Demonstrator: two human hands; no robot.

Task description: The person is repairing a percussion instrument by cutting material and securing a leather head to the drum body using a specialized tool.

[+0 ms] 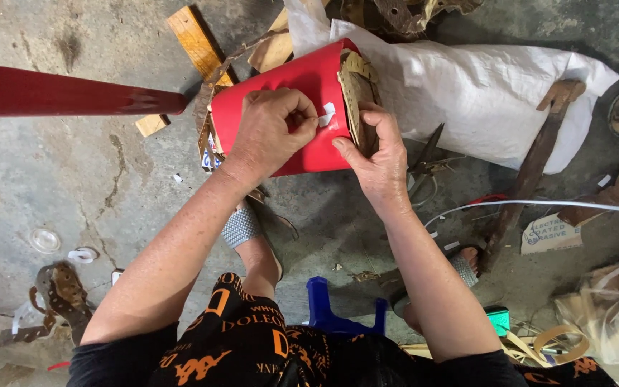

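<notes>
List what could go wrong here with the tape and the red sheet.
1. The small white tape strip, pinched by the left hand, may fold or stick crooked on the curved red sheet.
2. If the right hand eases off the edge, the sheet may spring open.
3. Scissors lie close beside that wrist.

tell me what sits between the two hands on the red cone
In the head view, a small white strip of tape lies on the red cone between the left hand and the right hand; the left fingers pinch it.
</notes>
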